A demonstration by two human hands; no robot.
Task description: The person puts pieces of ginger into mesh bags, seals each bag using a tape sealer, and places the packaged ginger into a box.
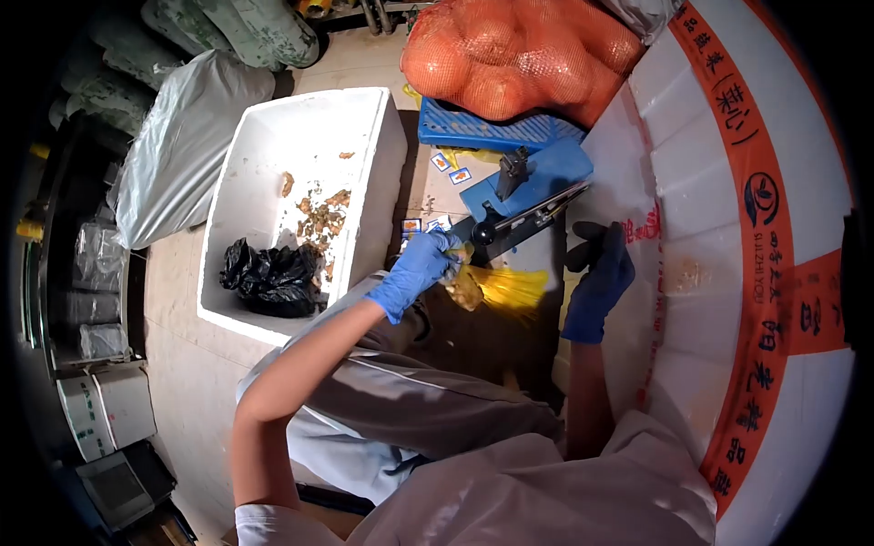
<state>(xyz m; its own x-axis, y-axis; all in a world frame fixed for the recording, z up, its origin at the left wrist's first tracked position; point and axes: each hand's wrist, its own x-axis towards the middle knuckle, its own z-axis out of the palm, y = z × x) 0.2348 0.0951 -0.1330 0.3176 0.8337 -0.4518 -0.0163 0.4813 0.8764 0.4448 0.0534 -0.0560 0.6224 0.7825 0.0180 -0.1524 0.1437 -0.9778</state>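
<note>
My left hand (422,273), in a blue glove, is closed around a knobbly pale-brown piece (465,289) that looks like ginger. Yellow netting (514,293) fans out just behind it; whether the two are joined I cannot tell. A blue bench device (528,187) with a black knob and a metal rail stands just beyond this hand. To the right, my right hand (601,287), also gloved in blue, is raised beside the white box wall with its fingers apart. Dark shapes by its fingers may be fingers in shadow.
A white foam box (373,173) at left holds a black plastic bag (269,278) and brown scraps. Small labels (460,176) lie near the device. A red mesh sack (519,59) rests at the back over a blue crate (442,127). A large white box (687,182) borders the right.
</note>
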